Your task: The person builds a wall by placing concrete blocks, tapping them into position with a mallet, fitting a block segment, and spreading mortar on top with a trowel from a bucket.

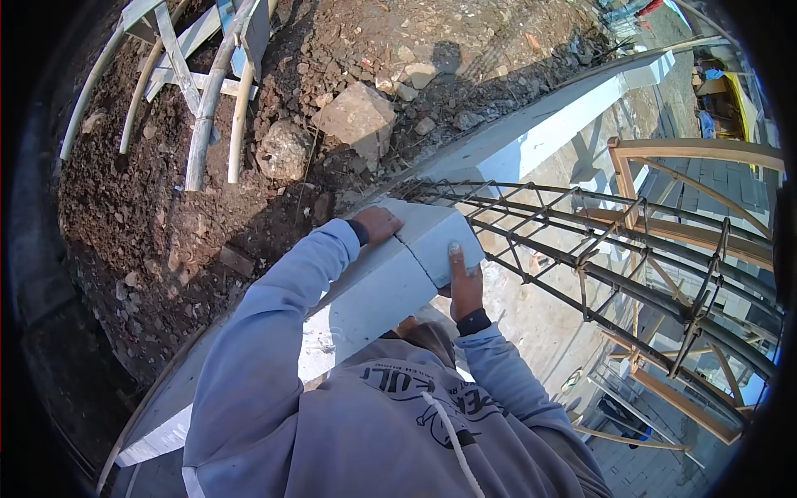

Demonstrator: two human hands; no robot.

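A white block [444,241] sits at the end of a row of white blocks [374,295], with a thin dark joint between them. My right hand [466,284] grips its near end, thumb on the top face and fingers round the side, partly hidden. At the far side of the row, my left hand [379,225] is closed over the top edge beside the joint; its fingertips are partly out of sight. Just right of the block, a rebar cage [581,249] rises towards the camera.
Rocky soil [191,241] with large stones [357,120] lies beyond the wall. Wooden poles [212,108] stand at the upper left. Another wall stretch [564,124] runs to the upper right. Timber framing [697,149] stands at the right.
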